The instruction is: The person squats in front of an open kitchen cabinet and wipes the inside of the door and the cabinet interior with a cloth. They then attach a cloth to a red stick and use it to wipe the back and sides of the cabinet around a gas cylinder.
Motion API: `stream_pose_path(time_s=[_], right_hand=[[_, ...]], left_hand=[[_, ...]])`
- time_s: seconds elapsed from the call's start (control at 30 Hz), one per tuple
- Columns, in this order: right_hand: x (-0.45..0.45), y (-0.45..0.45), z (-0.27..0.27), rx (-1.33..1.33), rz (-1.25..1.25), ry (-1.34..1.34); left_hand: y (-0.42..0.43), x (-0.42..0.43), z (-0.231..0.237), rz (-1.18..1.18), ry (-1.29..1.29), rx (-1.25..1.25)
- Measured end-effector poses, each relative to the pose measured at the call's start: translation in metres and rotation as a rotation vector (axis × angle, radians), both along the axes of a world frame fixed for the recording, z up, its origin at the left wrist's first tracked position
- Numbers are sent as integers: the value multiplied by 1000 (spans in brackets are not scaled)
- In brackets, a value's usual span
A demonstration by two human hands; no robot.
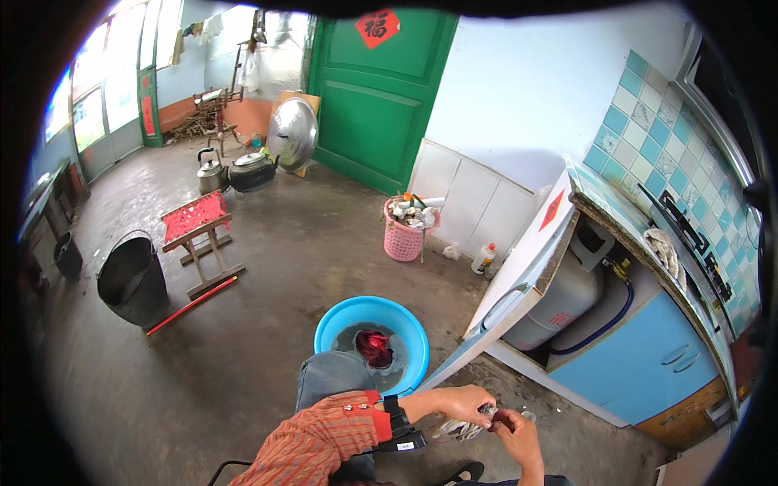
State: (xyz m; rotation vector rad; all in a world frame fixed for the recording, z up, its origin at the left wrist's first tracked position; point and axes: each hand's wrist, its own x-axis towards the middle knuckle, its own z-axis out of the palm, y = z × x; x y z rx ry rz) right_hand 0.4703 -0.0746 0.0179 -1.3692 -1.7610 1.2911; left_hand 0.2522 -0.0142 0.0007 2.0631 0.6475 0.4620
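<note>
My left hand point(465, 404) is closed around a bunched, grey-white rag point(459, 429), whose loose end hangs below the fingers. My right hand point(513, 432) meets it from the right, its fingertips pinched at the end of the bundle; whether they grip the rag itself is hard to tell. Beyond my knee, left of the hands, a blue plastic basin point(419, 346) holds cloudy water with a dark red cloth point(374, 349) in it. A black strap and a small device are on my left wrist, below a red patterned sleeve.
An open cabinet door point(523, 291) stands between the basin and a gas cylinder point(547, 310). Ahead are a pink waste basket point(403, 239) and a white bottle point(484, 259). A folding stool point(209, 252), a red stick point(193, 305) and a black bucket point(132, 282) are at the left.
</note>
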Motion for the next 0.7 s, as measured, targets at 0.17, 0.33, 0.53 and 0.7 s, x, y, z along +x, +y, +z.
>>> stream_pose_path(time_s=[0.17, 0.33, 0.53, 0.7], right_hand=[[-24, 0, 28, 113, 102, -421], [-41, 2, 55, 201, 300, -424], [-76, 7, 47, 20, 489, -130], [-125, 0, 44, 56, 771, -42]], left_hand=[[-8, -11, 4, -99, -74, -9], [-18, -29, 26, -35, -135, 6], [-56, -88, 99, 64, -260, -246], [-113, -201, 173, 623, -387, -65]])
